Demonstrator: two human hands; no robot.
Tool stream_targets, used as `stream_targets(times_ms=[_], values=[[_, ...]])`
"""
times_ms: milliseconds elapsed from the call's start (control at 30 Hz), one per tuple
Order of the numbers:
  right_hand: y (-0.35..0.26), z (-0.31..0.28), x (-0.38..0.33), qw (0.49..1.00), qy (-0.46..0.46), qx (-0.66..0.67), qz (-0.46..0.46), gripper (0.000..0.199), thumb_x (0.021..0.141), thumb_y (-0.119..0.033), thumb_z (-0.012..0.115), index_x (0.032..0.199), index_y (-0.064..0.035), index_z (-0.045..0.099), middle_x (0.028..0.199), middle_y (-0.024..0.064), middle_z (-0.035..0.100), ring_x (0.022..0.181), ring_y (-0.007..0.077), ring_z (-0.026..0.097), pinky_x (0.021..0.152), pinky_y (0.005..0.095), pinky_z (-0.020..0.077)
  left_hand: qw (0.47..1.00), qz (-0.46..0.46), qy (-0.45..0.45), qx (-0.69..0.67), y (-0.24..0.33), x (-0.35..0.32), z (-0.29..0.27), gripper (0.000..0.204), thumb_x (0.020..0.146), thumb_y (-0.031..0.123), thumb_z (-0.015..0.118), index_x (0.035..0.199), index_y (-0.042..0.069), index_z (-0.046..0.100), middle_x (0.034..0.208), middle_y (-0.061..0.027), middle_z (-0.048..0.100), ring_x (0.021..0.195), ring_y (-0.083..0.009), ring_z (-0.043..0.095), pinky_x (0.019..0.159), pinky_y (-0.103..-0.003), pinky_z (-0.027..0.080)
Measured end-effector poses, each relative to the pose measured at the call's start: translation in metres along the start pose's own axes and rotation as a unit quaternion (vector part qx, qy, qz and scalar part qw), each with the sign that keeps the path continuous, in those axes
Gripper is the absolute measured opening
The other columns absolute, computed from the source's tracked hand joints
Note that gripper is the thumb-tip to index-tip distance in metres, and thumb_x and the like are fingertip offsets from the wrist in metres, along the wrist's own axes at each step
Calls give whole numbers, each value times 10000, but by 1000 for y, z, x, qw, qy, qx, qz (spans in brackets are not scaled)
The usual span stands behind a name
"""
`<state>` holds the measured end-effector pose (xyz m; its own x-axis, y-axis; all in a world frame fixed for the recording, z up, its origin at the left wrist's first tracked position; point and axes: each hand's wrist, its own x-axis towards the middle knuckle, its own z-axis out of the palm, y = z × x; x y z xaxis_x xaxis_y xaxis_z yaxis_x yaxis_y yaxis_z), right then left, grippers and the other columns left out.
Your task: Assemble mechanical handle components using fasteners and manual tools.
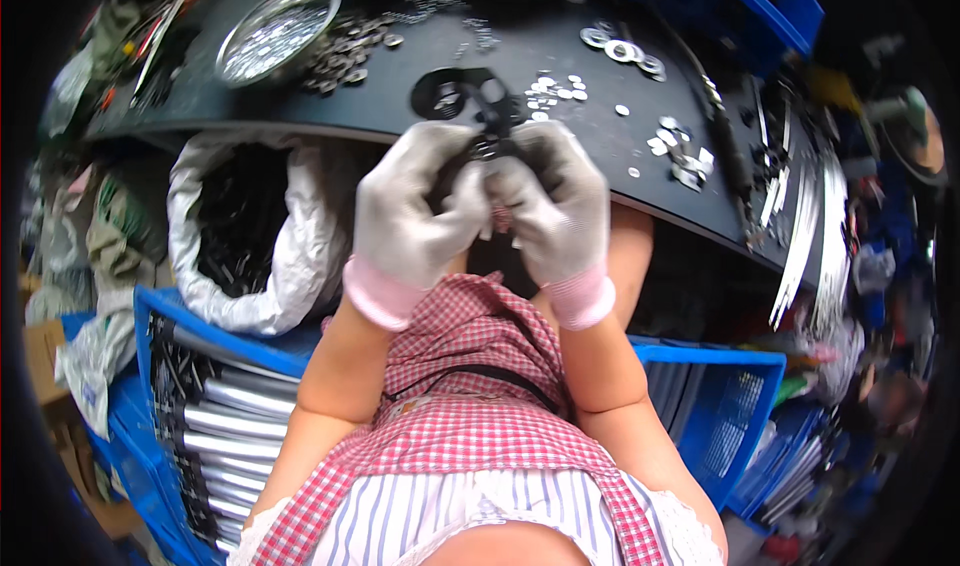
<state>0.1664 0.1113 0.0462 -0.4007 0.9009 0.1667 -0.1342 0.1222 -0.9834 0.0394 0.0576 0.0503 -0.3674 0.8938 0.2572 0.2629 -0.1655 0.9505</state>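
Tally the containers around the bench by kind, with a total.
Round metal bowls: 3, two cut off by the top edge
Blue plastic crates: 2 beside the knees; others at the rim are unclear
White sack of black parts: 1
Total: 6

Sack point(250, 236) left of hands point(480, 211), below table point(560, 41)

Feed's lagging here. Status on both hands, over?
Left hand and right hand, gloved, together pinching a small black part. Above dark bench edge. Nothing between them.
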Motion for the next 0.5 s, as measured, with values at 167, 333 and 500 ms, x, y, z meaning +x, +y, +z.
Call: stream_targets(times_ms=[167,333,500], values=[[-2,-62,-12,963,-132,-215,-96,219,833,-167,685,971,-2,649,813,121,627,725,209,622,684,296,495,998,-7,-42,36,-20,-6,-1,175,787,-19,589,957,-44,624,842,-72,620,695,-93,568,633,-230,466],[21,-212,9,823,266,-501,23,240,888,-153,632,1073,-5,673,966,126,682,845,202,656,786,315,505,995,-90,-25,-32,-31,-11,-4,190,837,-21,549,1011,-31,626,780,-6,583,589,-15,494,515,-174,399],[46,-262,39,791,127,-584,133,388,762,-289,786,1037,-35,687,1082,165,628,994,319,628,887,393,495,993,-98,-50,-49,-32,-6,6,203,908,16,494,1068,-14,616,793,-19,615,414,-8,434,377,-179,307]])
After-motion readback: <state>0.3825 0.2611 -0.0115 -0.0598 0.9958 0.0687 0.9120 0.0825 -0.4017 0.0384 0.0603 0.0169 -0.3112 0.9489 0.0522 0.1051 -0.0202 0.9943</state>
